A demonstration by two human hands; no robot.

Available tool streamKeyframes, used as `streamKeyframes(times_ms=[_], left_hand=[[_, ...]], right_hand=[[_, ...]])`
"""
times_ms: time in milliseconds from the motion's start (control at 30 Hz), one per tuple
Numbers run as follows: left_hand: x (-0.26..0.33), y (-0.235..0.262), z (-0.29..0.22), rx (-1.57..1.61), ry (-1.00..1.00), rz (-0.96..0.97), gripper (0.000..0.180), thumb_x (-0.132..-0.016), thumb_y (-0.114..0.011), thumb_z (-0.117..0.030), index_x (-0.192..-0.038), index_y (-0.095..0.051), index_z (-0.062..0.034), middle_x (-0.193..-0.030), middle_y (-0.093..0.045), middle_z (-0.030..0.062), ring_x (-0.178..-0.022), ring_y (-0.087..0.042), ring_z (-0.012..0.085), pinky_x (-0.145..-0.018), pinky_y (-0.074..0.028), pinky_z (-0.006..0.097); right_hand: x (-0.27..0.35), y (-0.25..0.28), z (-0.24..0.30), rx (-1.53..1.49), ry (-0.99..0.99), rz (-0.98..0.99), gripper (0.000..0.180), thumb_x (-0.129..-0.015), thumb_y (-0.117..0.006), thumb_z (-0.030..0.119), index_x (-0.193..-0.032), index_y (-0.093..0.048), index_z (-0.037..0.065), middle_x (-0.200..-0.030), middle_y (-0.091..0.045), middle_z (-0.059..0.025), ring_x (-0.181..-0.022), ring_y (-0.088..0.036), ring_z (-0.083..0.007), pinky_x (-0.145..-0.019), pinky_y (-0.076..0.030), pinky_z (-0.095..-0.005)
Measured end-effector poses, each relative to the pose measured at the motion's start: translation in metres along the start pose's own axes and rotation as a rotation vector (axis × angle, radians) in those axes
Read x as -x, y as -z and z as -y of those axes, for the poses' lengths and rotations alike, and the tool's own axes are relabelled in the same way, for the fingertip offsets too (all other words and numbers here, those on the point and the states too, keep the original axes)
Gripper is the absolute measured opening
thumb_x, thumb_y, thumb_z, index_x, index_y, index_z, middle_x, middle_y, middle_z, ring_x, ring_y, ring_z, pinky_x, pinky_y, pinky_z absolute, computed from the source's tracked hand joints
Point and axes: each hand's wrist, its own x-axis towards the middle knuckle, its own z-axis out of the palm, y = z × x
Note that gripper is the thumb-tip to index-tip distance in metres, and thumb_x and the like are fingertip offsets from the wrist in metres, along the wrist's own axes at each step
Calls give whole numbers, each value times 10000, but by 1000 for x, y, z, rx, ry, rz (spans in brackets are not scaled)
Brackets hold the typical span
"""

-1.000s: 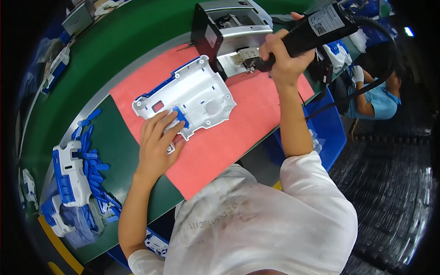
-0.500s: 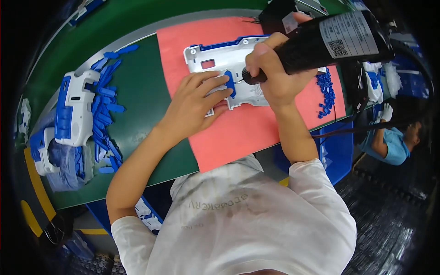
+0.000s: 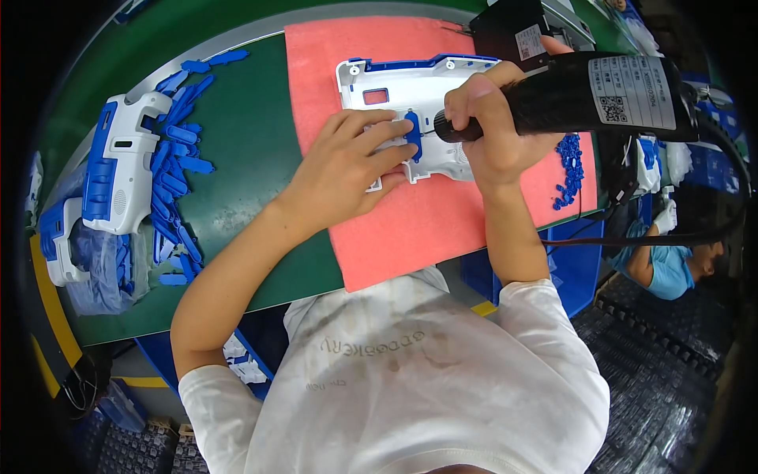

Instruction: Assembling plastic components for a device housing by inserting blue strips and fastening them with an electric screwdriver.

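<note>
My right hand (image 3: 496, 118) is wrapped round a black electric screwdriver (image 3: 553, 99) held nearly level, its tip pointing left. The tip meets or nearly meets a blue plastic strip (image 3: 414, 136) inside a white plastic housing (image 3: 430, 77) with a blue edge. My left hand (image 3: 347, 162) lies over the housing's left part, its fingers bent; the index and middle fingertips press on the blue strip, and the thumb is at the near edge. Beneath the housing is a pink mat (image 3: 414, 229).
Blue strips (image 3: 170, 174) lie heaped on the green table at left, beside a white-and-blue housing (image 3: 118, 166) and a plastic bag (image 3: 99, 265). Small blue parts (image 3: 570, 170) are piled at the mat's right. A black cable (image 3: 671, 237) hangs at right, near a co-worker's blue shirt (image 3: 663, 272).
The housing, both hands and the screwdriver appear shifted slightly right in the picture, along with much of the mat. My left fingers stay on the blue strip, the screwdriver tip beside it.
</note>
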Motion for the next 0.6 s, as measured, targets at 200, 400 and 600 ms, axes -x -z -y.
streamKeyframes(times_ms=[200,400,600], left_hand=[[2,-3,0,-12,10,12,360,-697,-749,-132,-1044,-668,-87,-1222,-585,59,-1190,-507,281,-947,-426,420],[2,-6,2,-18,10,-18,290,-724,-724,-155,-1000,-670,-82,-1200,-589,42,-1163,-515,246,-964,-402,407],[0,-3,0,-21,5,8,298,-727,-719,-146,-1014,-671,-81,-1207,-588,45,-1161,-520,252,-958,-401,411]], right_hand=[[3,2,-4,17,-12,45,614,-795,-518,-106,-1318,-224,23,-594,-517,-80,-432,-500,-150,-469,-476,-319],[9,11,-15,210,135,171,556,-818,-502,-94,-1268,-210,52,-587,-503,-74,-451,-502,-133,-478,-471,-308],[14,18,-11,434,180,328,472,-821,-495,-95,-1185,-237,61,-594,-514,-62,-469,-480,-106,-494,-435,-264]])
